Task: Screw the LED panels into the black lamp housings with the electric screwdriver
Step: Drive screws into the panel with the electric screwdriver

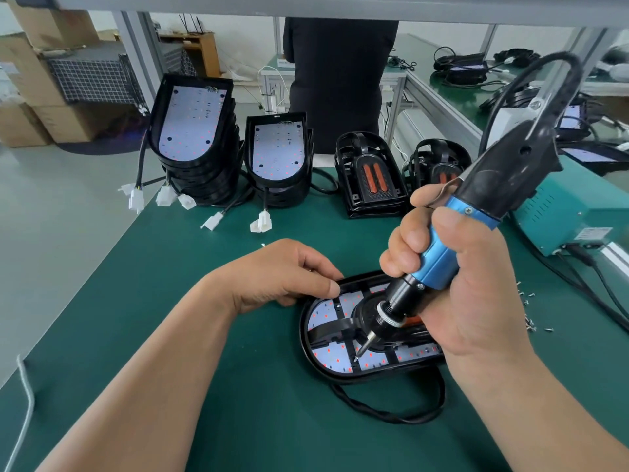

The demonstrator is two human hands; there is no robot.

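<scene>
- The screwdriver [439,264] is gripped by the right hand [476,294], tip set on the panel [332,356].
- The housing [306,338] rim is pinched by the left hand's [282,277] bent fingers.

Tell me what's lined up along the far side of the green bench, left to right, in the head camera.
Far row: tall stack of lamp housings → shorter stack of lamp housings → black housing with orange strips → second such housing → teal power box.
</scene>
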